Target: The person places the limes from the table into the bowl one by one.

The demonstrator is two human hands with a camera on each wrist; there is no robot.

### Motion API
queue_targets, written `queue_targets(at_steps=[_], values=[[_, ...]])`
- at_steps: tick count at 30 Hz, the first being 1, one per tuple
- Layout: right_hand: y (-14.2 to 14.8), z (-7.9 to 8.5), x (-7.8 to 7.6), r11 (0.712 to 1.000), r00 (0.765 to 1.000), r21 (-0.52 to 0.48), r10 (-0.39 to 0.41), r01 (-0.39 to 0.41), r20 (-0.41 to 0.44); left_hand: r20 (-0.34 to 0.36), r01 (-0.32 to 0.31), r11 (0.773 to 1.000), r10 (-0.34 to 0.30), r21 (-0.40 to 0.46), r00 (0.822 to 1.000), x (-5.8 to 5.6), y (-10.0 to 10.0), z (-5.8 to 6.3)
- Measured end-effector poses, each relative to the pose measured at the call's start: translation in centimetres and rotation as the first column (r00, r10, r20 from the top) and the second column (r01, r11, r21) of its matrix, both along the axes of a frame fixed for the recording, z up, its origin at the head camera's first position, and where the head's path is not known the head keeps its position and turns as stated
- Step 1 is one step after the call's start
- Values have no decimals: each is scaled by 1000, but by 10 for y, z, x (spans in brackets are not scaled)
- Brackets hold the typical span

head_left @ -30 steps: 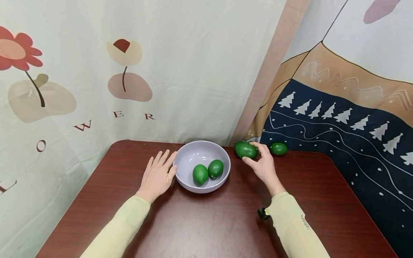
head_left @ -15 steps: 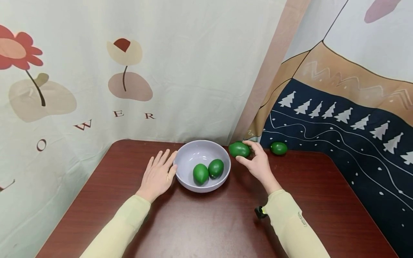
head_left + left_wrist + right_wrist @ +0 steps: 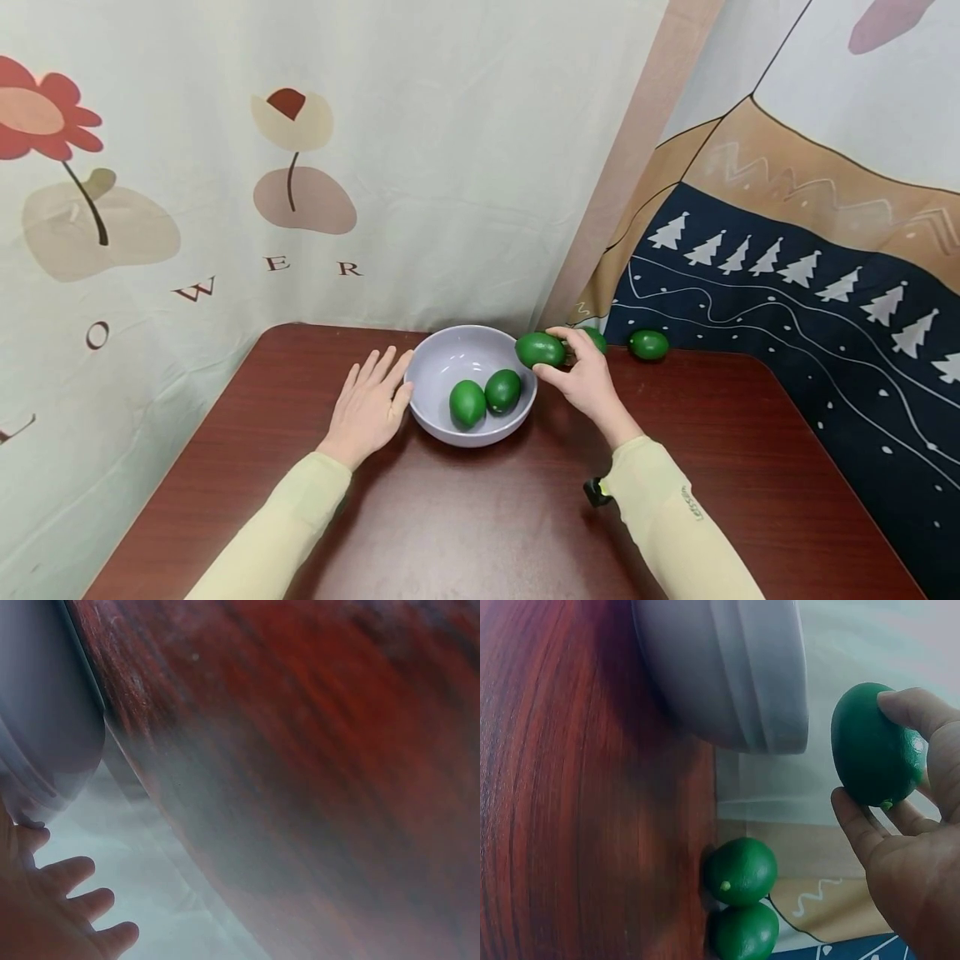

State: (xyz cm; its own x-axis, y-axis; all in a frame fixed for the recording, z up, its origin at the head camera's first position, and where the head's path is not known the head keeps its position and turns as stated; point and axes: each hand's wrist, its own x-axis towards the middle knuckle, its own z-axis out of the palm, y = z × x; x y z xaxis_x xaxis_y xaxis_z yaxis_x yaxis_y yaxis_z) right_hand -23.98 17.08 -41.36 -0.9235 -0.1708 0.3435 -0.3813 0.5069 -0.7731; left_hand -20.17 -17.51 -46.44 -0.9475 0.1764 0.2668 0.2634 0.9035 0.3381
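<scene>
My right hand (image 3: 592, 387) pinches a green lime (image 3: 538, 350) between thumb and fingers at the right rim of the lilac bowl (image 3: 438, 358). In the right wrist view this lime (image 3: 870, 746) is off the table, higher than the bowl's wall (image 3: 735, 667). Two limes lie inside the bowl, a left one (image 3: 467, 405) and a right one (image 3: 503, 390). My left hand (image 3: 366, 408) has its fingers spread, with the thumb and index finger at the bowl's left side. The left wrist view shows those fingers (image 3: 69, 874) beside the bowl's outer wall (image 3: 45, 697).
Two more limes lie at the table's back edge: one (image 3: 648, 344) to the right, another (image 3: 597, 339) partly hidden behind my right hand. The dark red wooden table (image 3: 480, 517) ends against a printed curtain (image 3: 450, 167) at the back.
My right hand has carried its lime leftward to the bowl's rim, uncovering part of another lime behind the hand. The left hand and the bowl have stayed in place.
</scene>
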Motion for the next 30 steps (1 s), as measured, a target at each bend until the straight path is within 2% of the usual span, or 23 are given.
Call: queue_targets(at_steps=[13,21,30], values=[[-15,-1,-1,997,999,62,38,-36,-29,-2,4,1000,-4,-4,1000,-2,1,1],[-26,-5,-4,996,997,66,58,-54,-60,-5,5,1000,-5,-2,1000,-1,1,0],[-33,-6,-7,994,997,86,74,-72,-22,-2,4,1000,-4,-4,1000,-1,1,-2]])
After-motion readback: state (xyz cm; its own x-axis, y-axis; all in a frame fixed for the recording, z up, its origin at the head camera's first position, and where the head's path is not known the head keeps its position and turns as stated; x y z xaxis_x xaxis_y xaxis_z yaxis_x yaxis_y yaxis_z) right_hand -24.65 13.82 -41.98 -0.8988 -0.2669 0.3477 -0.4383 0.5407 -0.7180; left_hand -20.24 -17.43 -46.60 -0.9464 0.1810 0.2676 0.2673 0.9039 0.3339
